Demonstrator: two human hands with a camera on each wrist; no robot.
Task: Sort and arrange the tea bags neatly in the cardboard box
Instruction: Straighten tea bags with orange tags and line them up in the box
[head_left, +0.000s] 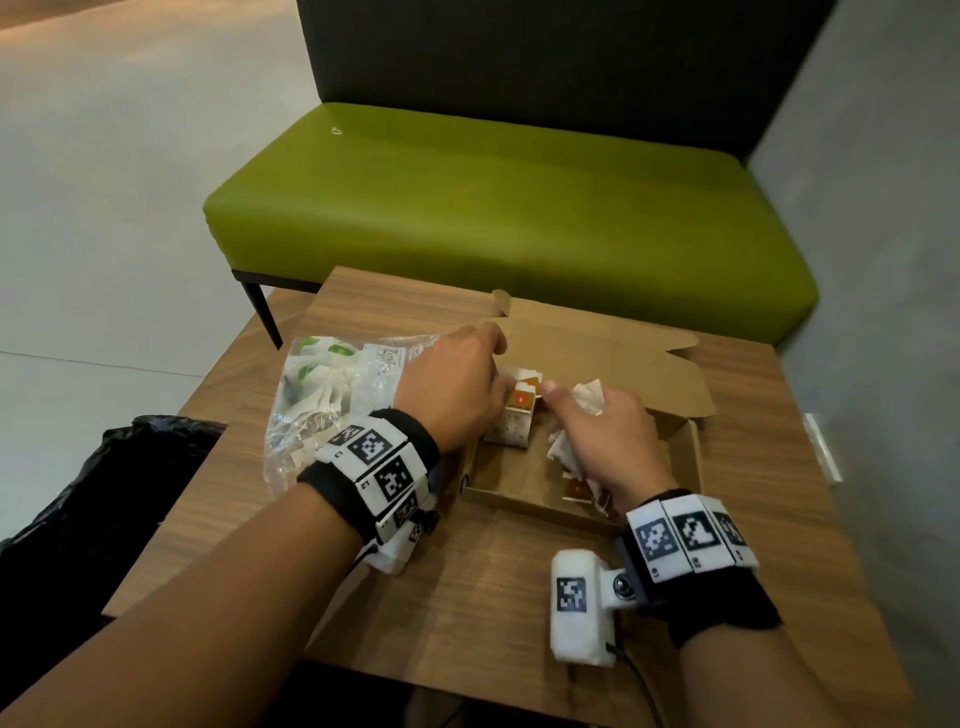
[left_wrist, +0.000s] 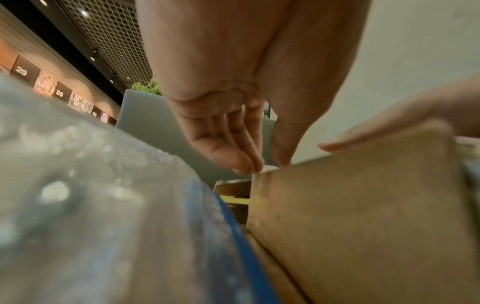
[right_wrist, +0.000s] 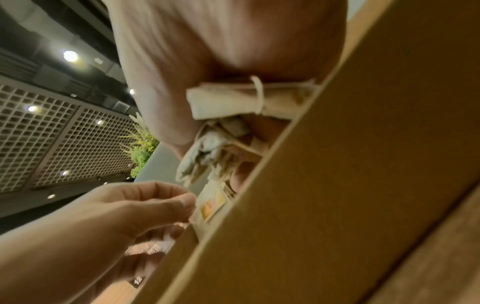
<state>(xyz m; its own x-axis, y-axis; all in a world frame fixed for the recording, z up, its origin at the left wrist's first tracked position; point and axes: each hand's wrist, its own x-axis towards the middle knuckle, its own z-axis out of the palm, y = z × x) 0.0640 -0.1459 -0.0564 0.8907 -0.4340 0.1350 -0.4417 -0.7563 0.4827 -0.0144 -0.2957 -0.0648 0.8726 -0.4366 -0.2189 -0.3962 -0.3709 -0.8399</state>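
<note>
An open cardboard box (head_left: 524, 503) lies on the wooden table (head_left: 467, 597), its lid (head_left: 597, 338) folded back. My left hand (head_left: 501, 387) reaches into the box's left side and pinches a small upright stack of white tea bags with orange tags (head_left: 514, 418). In the right wrist view the left hand (right_wrist: 182, 205) grips that same stack (right_wrist: 211, 203). My right hand (head_left: 561, 410) is inside the box, its fingers curled round a loose bunch of white tea bags (head_left: 587, 397); that bunch (right_wrist: 228, 98) sits against its palm. More tea bags (head_left: 582, 491) lie on the box floor under the right wrist.
A clear plastic bag (head_left: 327, 400) holding more tea bags lies left of the box, close under the left wrist (left_wrist: 91, 205). A black bin bag (head_left: 104, 467) hangs off the table's left side. A green bench (head_left: 493, 208) stands behind the table.
</note>
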